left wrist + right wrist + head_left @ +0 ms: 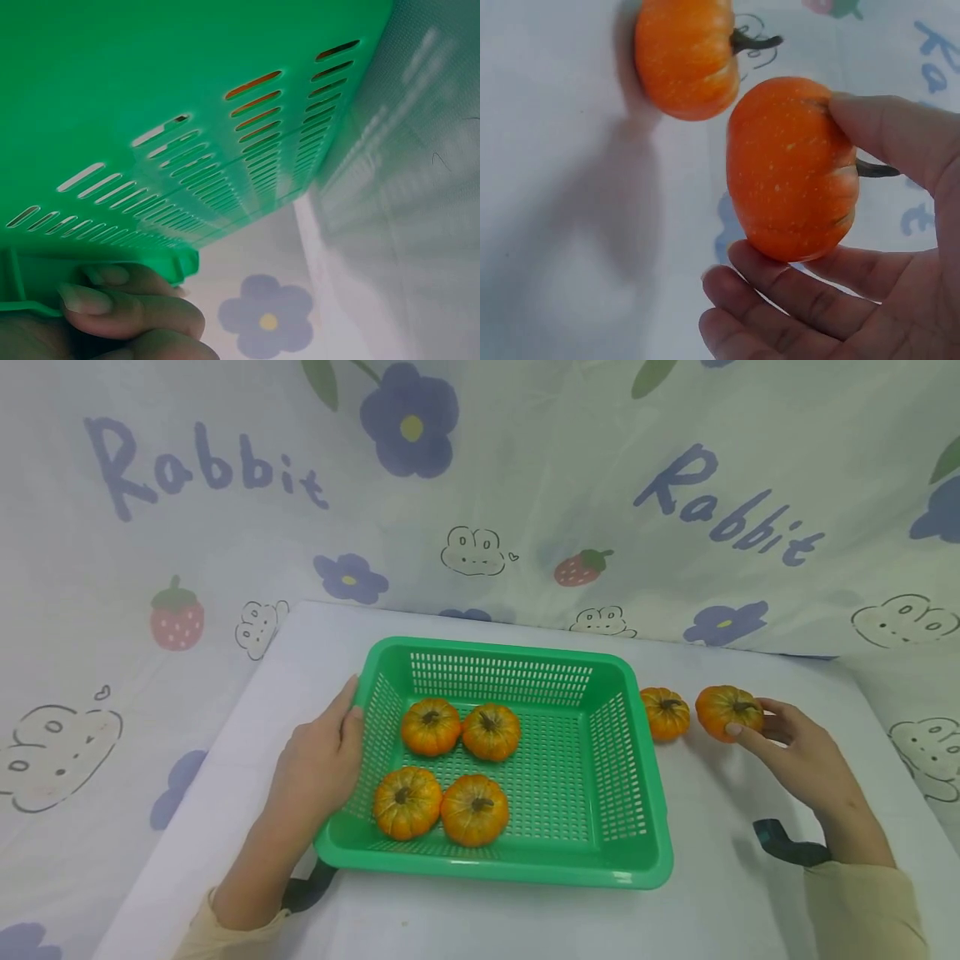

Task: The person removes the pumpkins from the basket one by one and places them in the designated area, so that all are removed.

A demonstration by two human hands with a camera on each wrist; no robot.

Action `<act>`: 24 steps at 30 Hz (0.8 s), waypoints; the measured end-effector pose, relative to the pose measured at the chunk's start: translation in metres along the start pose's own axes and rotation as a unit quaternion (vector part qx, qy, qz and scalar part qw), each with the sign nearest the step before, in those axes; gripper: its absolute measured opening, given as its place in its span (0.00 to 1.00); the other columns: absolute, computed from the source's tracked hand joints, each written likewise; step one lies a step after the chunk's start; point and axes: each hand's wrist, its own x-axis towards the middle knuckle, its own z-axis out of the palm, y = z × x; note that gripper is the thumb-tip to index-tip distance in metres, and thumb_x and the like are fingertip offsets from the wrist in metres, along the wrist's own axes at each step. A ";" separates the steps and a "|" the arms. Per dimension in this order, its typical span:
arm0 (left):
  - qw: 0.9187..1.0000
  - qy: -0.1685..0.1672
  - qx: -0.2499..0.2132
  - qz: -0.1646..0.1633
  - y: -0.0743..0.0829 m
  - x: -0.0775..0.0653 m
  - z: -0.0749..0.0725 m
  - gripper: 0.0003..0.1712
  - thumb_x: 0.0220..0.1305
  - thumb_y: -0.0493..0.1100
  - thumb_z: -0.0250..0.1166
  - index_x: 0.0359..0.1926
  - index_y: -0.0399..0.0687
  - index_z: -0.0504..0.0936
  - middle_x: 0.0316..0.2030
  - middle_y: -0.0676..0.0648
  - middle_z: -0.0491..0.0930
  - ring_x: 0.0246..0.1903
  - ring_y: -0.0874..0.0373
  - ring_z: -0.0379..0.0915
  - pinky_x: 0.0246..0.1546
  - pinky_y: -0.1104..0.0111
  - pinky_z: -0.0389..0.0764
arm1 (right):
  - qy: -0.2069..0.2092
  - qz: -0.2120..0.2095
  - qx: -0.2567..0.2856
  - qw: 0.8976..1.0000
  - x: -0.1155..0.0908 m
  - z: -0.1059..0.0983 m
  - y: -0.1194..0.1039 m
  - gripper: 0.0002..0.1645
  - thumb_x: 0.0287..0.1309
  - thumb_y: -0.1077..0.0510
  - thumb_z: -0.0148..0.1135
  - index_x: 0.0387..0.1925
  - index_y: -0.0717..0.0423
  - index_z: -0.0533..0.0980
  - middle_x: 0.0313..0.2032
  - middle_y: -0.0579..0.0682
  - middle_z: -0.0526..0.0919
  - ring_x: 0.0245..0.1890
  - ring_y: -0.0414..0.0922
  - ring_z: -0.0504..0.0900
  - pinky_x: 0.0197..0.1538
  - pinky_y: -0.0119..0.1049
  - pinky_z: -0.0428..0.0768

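Observation:
A green slotted basket (555,777) stands on the white table, with several small orange pumpkins (475,810) in its left half. My left hand (318,768) grips the basket's left rim; the left wrist view shows the fingers (127,311) curled beneath that rim. Off to the right, my right hand (806,756) holds another small pumpkin (791,172) between thumb and fingertips, its dark stem toward the palm. One more pumpkin (665,715) sits on the table just past the basket's right wall, left of the held one.
The white table (727,827) reaches back to a hanging cloth (525,468) printed with rabbits, flowers and strawberries. A dark strap piece (787,845) shows at the right wrist, and a similar one (307,887) at the left.

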 end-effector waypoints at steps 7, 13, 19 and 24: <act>1.000 -0.001 -0.004 0.001 -0.001 0.000 0.001 0.35 0.85 0.57 0.36 0.84 0.51 0.51 0.55 0.25 0.80 0.27 0.50 0.78 0.31 0.54 0.82 | -0.018 0.024 0.014 0.999 0.009 0.003 0.008 0.53 0.75 0.35 0.55 0.77 0.74 0.52 0.66 0.81 0.65 0.64 0.77 0.66 0.56 0.73 0.73; 1.000 0.002 -0.001 0.004 -0.001 -0.001 0.001 0.35 0.85 0.57 0.36 0.84 0.51 0.51 0.57 0.25 0.79 0.30 0.49 0.79 0.34 0.50 0.82 | -0.036 0.033 0.022 0.999 0.014 0.009 0.014 0.54 0.76 0.36 0.54 0.78 0.74 0.50 0.67 0.82 0.63 0.64 0.77 0.65 0.58 0.72 0.73; 1.000 0.003 -0.001 0.004 0.001 -0.001 0.000 0.35 0.85 0.57 0.35 0.84 0.51 0.51 0.59 0.25 0.78 0.32 0.48 0.79 0.37 0.48 0.82 | -0.043 0.035 0.015 0.998 0.019 0.014 0.019 0.55 0.76 0.34 0.53 0.78 0.74 0.50 0.67 0.82 0.63 0.64 0.77 0.65 0.58 0.74 0.71; 1.000 0.002 0.000 0.003 0.000 0.000 -0.001 0.35 0.85 0.57 0.35 0.84 0.51 0.51 0.59 0.26 0.78 0.31 0.48 0.79 0.37 0.49 0.82 | -0.047 0.047 0.015 0.998 0.020 0.015 0.018 0.56 0.75 0.32 0.52 0.78 0.74 0.49 0.67 0.82 0.63 0.64 0.76 0.65 0.58 0.74 0.71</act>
